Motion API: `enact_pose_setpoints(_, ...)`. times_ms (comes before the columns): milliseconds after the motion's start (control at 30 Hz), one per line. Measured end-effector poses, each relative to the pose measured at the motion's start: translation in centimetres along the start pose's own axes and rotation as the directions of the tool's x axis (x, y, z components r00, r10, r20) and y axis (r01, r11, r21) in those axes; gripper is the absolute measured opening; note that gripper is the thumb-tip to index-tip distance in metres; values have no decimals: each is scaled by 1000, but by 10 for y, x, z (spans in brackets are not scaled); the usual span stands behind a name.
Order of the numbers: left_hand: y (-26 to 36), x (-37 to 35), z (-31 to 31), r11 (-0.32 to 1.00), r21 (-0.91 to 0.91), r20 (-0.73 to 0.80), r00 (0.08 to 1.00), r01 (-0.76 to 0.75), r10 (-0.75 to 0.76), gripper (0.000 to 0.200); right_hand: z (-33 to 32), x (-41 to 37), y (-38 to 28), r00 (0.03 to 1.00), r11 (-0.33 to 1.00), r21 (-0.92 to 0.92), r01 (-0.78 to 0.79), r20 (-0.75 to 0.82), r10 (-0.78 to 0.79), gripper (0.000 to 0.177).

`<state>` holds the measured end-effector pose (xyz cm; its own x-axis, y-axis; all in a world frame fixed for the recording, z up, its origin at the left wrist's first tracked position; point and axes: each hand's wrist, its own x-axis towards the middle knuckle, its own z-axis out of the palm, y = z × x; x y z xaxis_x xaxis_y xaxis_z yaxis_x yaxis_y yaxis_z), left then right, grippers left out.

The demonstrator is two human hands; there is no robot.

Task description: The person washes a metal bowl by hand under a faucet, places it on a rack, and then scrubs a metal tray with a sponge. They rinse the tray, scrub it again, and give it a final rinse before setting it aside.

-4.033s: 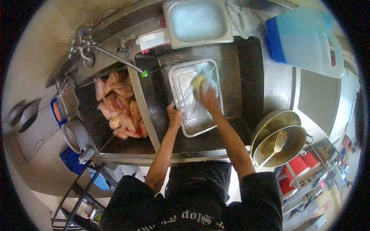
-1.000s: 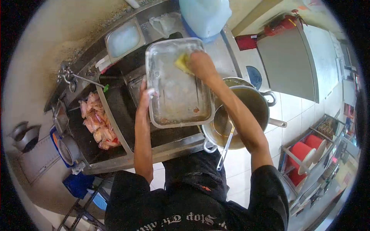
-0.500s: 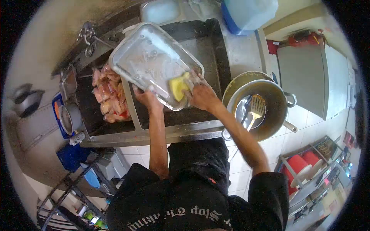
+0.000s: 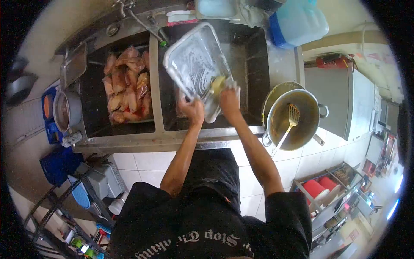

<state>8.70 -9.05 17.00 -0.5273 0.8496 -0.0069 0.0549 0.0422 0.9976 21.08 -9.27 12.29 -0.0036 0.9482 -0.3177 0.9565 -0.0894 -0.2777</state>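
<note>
A rectangular metal tray (image 4: 183, 56) is held tilted over the right-hand sink basin (image 4: 254, 64). White streaks of suds cover its inner face. My left hand (image 4: 194, 111) is closed on the tray's near corner. My right hand (image 4: 230, 102) is by the tray's right side, its fingers closed around a yellow sponge (image 4: 218, 84) that presses on the tray. Motion blurs the sponge and the right fingertips a little, and the tray's underside is hidden.
Bagged chicken pieces (image 4: 127, 88) lie in the left basin. A faucet (image 4: 144, 26) reaches over the divider. Right of the sink, a large pot (image 4: 280, 127) holds a slotted turner (image 4: 293, 115). A blue-and-white jug (image 4: 297, 23) stands at the back right.
The tray has turned steeper, and its inner face shows more streaked suds. The sponge and my right hand have shifted along its right side. The whole view has also shifted.
</note>
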Motion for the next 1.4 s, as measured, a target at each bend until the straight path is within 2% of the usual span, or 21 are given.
enact_pose_setpoints(67,0,7,-6,999,10,62,997,-46,45,38,10,3,-3,984,980,161,-119,152,95,21)
enact_pose_setpoints(100,-5,15,-3,990,24,24,991,-136,135,33,25,-8,-7,981,985,73,154,-129,-144,16)
enact_pose_setpoints(133,-11,17,-5,976,48,-10,977,-213,214,28,40,-16,-7,850,920,-78,383,-360,-385,13)
enact_pose_setpoints(167,9,14,-12,991,-52,64,990,-122,125,23,44,-25,-5,813,931,-125,342,-458,-360,11)
enact_pose_setpoints(200,4,7,-15,993,-52,65,992,-104,108,23,44,-19,2,822,933,-128,337,-444,-358,11)
enact_pose_setpoints(267,-1,1,-13,997,-60,40,998,50,-48,25,29,11,12,983,1000,29,-5,-182,10,11)
enact_pose_setpoints(300,0,3,-10,994,39,7,995,-99,98,26,23,11,5,991,993,-102,54,-121,-66,12)
enact_pose_setpoints(400,13,20,-9,956,172,114,969,-238,221,27,22,-15,-20,978,967,-157,202,-10,-207,13)
enact_pose_setpoints(433,22,16,-14,999,30,157,987,-32,27,30,28,-20,-13,956,972,-48,231,-174,-236,14)
enact_pose_setpoints(533,4,12,-11,983,152,54,994,-101,94,34,16,10,18,989,990,-29,140,-41,-141,15)
enact_pose_setpoints(567,5,12,-7,982,144,63,992,-121,113,34,23,27,29,885,970,32,241,-417,-206,14)
enact_pose_setpoints(667,1,3,0,992,128,104,994,17,-30,36,-2,95,24,811,941,-155,301,-477,-338,13)
enact_pose_setpoints(767,-7,5,6,986,150,192,980,-78,49,35,-48,86,8,932,971,22,240,-286,-224,9)
enact_pose_setpoints(833,-10,17,16,996,86,69,997,33,-39,36,-12,54,29,913,931,-157,330,-200,-357,12)
enact_pose_setpoints(933,6,22,29,988,152,-58,998,35,-26,39,-6,37,48,955,956,-138,259,-113,-275,15)
enact_pose_setpoints(1000,1,21,36,991,-39,-50,990,130,-132,40,-15,62,44,938,967,-165,195,-258,-233,22)
enact_pose_setpoints(1100,13,14,52,984,132,-6,993,116,-116,40,-54,115,41,899,954,-140,264,-321,-296,32)
enact_pose_setpoints(1167,28,12,59,969,214,99,984,125,-149,38,-73,136,43,699,963,-161,216,-663,-267,31)
enact_pose_setpoints(1300,15,12,56,976,207,-4,998,65,-66,36,-27,105,78,936,991,-5,135,-326,-129,17)
enact_pose_setpoints(1367,12,10,45,935,276,32,970,222,-240,36,-46,99,82,992,990,-73,122,-29,-124,27)
enact_pose_setpoints(1400,-3,4,39,937,262,-10,972,231,-237,36,-51,111,81,938,986,-91,140,-308,-161,24)
